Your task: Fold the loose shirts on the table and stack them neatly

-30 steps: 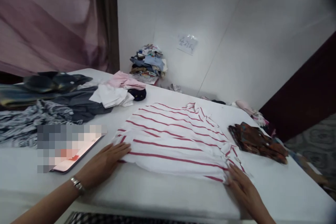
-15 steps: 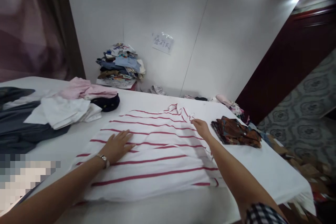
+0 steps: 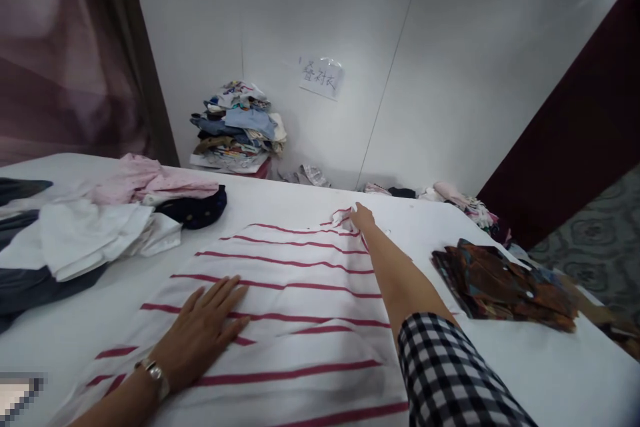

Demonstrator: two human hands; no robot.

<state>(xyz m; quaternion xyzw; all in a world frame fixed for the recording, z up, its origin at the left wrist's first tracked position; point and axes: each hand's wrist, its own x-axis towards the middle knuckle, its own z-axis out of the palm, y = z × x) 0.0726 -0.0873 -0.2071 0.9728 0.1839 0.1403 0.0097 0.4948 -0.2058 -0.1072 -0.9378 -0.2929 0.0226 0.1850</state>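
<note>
A white shirt with dark red stripes (image 3: 310, 305) is spread over the white table (image 3: 280, 203). My left hand (image 3: 203, 330) lies flat on the shirt's left half, fingers stretched out, with a metal bracelet at the wrist. At the far end of the shirt, my right hand (image 3: 363, 217) has its fingers closed on the bunched collar area (image 3: 343, 219). My right forearm and its checked sleeve cover part of the shirt's right side. Slight wrinkles run across the middle of the fabric.
Left of the shirt lie white (image 3: 95, 233), pink (image 3: 155, 180) and dark garments. A dark brown patterned folded garment (image 3: 500, 287) sits to the right. Behind the table stands a tall clothes pile (image 3: 240, 127), below a handwritten sign (image 3: 321, 78) on the wall.
My right hand has moved from the shirt's right edge to the collar area at the far end. My left hand stays flat on the fabric. The view has come closer to the table.
</note>
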